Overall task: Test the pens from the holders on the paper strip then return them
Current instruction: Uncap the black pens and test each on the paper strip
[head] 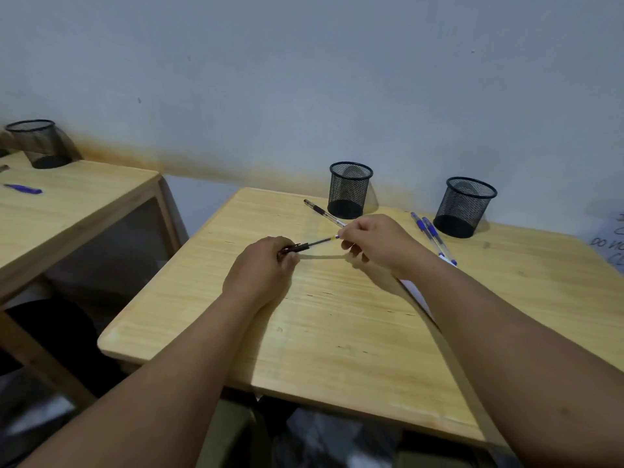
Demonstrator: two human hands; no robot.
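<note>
Over the middle of the wooden table [304, 332] both hands hold one black pen [312, 244]. My left hand [266, 265] grips its dark capped end. My right hand [374, 243] pinches the other end. A second black pen [319, 210] lies on the table beside the left mesh holder [349, 190]. Two blue pens [430, 233] lie next to the right mesh holder [466, 207]. The white paper strip [417, 292] shows only as a sliver beside my right forearm. Neither holder shows a pen inside.
A second wooden table [67, 211] stands at the left with another mesh holder [39, 143] and a blue pen [23, 189] on it. A gap separates the two tables. A white sheet with handwriting [611, 241] lies at the right edge. The wall is close behind.
</note>
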